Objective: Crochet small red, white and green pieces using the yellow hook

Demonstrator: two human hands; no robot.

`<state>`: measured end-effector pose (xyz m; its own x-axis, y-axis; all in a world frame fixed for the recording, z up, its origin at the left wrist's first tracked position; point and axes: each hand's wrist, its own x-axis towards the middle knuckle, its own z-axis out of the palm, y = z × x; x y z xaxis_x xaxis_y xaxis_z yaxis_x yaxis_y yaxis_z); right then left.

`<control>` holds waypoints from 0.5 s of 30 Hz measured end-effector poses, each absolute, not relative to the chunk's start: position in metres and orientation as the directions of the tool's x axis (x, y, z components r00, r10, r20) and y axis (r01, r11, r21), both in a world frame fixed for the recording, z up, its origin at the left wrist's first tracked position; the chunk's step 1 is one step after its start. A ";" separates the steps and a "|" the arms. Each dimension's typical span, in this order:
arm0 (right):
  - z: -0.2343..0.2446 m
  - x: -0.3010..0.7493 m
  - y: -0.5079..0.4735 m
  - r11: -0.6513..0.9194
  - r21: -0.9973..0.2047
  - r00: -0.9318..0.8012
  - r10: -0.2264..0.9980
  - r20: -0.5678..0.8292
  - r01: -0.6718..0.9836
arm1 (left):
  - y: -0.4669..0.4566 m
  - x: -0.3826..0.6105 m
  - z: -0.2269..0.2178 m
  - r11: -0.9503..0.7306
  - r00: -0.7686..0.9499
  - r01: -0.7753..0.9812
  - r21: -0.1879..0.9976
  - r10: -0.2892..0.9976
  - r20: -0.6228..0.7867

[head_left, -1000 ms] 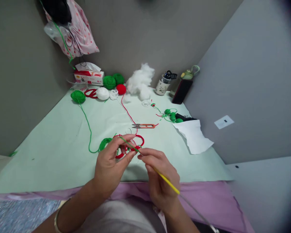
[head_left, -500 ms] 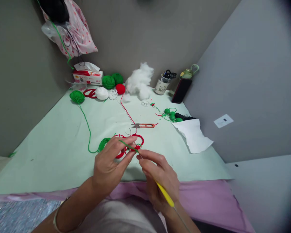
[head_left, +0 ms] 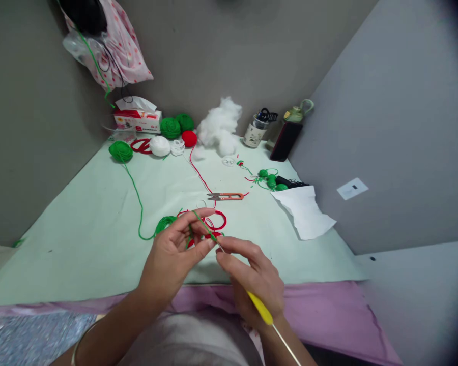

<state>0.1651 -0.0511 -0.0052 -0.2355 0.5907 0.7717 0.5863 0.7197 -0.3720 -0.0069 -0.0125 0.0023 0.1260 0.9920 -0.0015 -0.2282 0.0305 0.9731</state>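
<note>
My left hand (head_left: pixel 171 259) pinches a small red and green crochet piece (head_left: pixel 208 235), with green yarn (head_left: pixel 139 203) drawn over its forefinger. My right hand (head_left: pixel 254 279) grips a yellow-handled crochet hook (head_left: pixel 260 308) whose metal tip meets the piece at my left fingertips. The green strand runs across the mint-green table (head_left: pixel 99 239) to a green yarn ball (head_left: pixel 121 151) at the back left. A red strand (head_left: pixel 200 175) leads back to a red ball (head_left: pixel 189 138).
Orange thread snips (head_left: pixel 226 196) lie just beyond my hands. At the back stand a tissue box (head_left: pixel 137 119), more yarn balls (head_left: pixel 170 128), white stuffing (head_left: pixel 219 127), a cup of tools (head_left: pixel 256 131) and a bottle (head_left: pixel 288 134). Small green crocheted balls (head_left: pixel 272 181) and white paper (head_left: pixel 307 212) lie right.
My right hand has slid the hook back toward me, so more of the yellow handle sits behind my palm. My left forefinger has lifted the green strand slightly.
</note>
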 end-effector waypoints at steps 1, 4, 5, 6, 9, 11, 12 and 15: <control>-0.005 0.167 -0.051 0.720 -0.333 -0.263 0.579 0.772 0.609 | -0.013 -0.007 0.003 0.004 0.089 -0.197 0.980 0.996 0.014; -0.006 0.166 -0.051 0.698 -0.179 -0.309 0.512 0.802 0.693 | -0.014 -0.006 0.005 0.027 0.113 -0.224 0.974 0.994 -0.001; -0.007 0.166 -0.051 0.695 -0.129 -0.315 0.473 0.823 0.707 | -0.014 -0.006 0.004 0.071 0.169 -0.260 0.963 0.985 -0.027; -0.008 0.165 -0.051 0.698 -0.095 -0.317 0.436 0.842 0.710 | -0.013 -0.007 0.004 0.128 0.238 -0.294 0.947 0.969 -0.057; -0.010 0.166 -0.050 0.743 -0.113 -0.317 0.411 0.855 0.660 | -0.010 -0.011 0.003 0.275 0.408 -0.342 0.899 0.905 -0.121; -0.010 0.168 -0.048 0.786 -0.219 -0.297 0.453 0.841 0.578 | -0.007 -0.015 0.003 0.292 0.437 -0.339 0.894 0.891 -0.125; -0.010 0.170 -0.047 0.797 -0.284 -0.281 0.483 0.829 0.533 | -0.005 -0.017 0.004 0.273 0.433 -0.328 0.904 0.894 -0.113; -0.009 0.176 -0.047 0.790 -0.421 -0.256 0.563 0.786 0.445 | -0.002 -0.020 0.008 0.141 0.382 -0.229 0.963 0.923 -0.044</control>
<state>0.1763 -0.0467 -0.0093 -0.2565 0.5630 0.7857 0.4453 0.7902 -0.4209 -0.0198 -0.0018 0.0078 0.3823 0.9230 -0.0445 -0.2291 0.1413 0.9631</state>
